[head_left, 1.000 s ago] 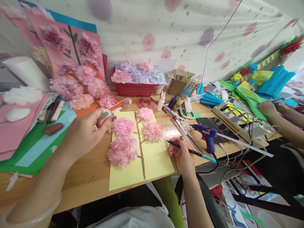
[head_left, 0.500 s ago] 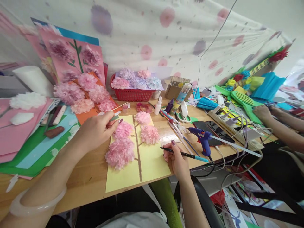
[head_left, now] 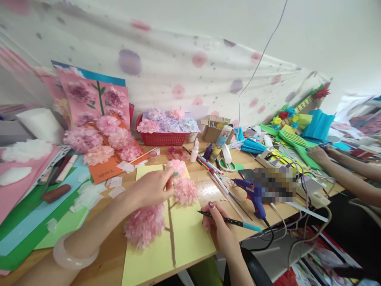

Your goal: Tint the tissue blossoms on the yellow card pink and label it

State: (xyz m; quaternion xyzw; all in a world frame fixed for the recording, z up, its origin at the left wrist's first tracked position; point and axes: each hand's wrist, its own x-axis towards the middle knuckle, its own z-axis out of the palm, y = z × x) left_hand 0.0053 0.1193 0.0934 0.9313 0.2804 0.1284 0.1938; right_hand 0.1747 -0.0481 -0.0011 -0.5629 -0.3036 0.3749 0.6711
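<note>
A yellow sheet lies on the wooden table, with a brown stem drawn down it and pink tissue flowers on both sides. Over the sheet's upper part, my left hand pinches a small grey-green piece close to the two right-hand flowers, hiding part of the left ones. At the sheet's right edge, my right hand holds a black marker with a light blue end, its tip pointing left over the paper.
Behind the sheet stands a red basket of flowers. A blue glue gun, pens and a power strip lie right. Orange and green papers are at left. Another person's hands are at far right.
My left hand has moved right, from the upper left flower toward the right-hand flowers, still with the small piece. My right hand keeps the marker near the sheet's edge. The view has shifted.
</note>
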